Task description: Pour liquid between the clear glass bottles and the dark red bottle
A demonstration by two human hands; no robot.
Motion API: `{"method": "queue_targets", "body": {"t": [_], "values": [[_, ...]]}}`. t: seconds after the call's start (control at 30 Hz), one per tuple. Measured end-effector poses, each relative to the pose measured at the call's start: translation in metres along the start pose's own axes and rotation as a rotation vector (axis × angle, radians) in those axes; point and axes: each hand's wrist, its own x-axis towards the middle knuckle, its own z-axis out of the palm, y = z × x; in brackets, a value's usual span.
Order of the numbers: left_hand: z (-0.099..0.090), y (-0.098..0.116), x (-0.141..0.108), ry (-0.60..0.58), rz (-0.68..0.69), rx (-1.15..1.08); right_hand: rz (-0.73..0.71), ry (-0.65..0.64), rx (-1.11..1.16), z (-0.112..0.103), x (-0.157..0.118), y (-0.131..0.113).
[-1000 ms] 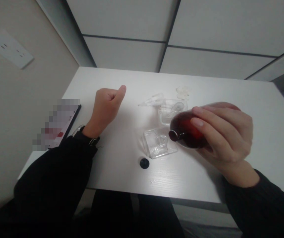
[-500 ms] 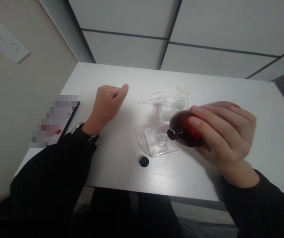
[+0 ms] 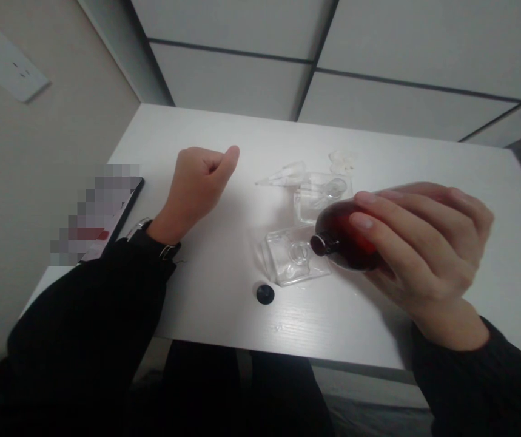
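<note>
My right hand (image 3: 433,249) is wrapped round a dark red-brown bottle (image 3: 349,233). The bottle is tipped over on its side in the air, its uncapped mouth pointing left. Below that mouth a square clear glass bottle (image 3: 287,255) stands on the table, and I cannot tell whether the two touch. A second clear glass bottle (image 3: 315,194) is just behind it. My left hand (image 3: 196,179), raised over the table's left half, is closed in a fist with its thumb stretched out; no object shows in it. A small round black cap (image 3: 265,294) lies near the front edge.
On the white table (image 3: 224,303), a clear pointed funnel-like piece (image 3: 282,174) lies left of the rear bottle. Some pale, translucent bits (image 3: 341,161) are at the back. A blurred-out flat item (image 3: 100,224) rests at the left edge. Cabinet panels (image 3: 233,79) rise behind.
The view has shifted slightly. My right hand and the tilted bottle sit a little farther right; the left fist keeps its pose. The glass bottles and cap have stayed in place on the table.
</note>
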Motion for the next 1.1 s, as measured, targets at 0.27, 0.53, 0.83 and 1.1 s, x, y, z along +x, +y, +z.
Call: {"method": "queue_targets", "body": {"t": [0.27, 0.53, 0.83, 1.1], "values": [[0.001, -0.005, 0.000, 0.019, 0.048, -0.019, -0.035, -0.027, 0.010, -0.004, 0.002, 0.000], [0.002, -0.005, 0.000, 0.025, 0.080, -0.082, -0.044, -0.039, -0.023, -0.005, -0.002, 0.003], [0.002, -0.003, 0.001, 0.022, 0.109, -0.128, 0.010, -0.079, -0.070, -0.009, -0.005, 0.002], [0.002, -0.001, 0.001, 0.030, 0.128, -0.155, 0.051, -0.110, -0.064, -0.012, -0.010, 0.000]]}}
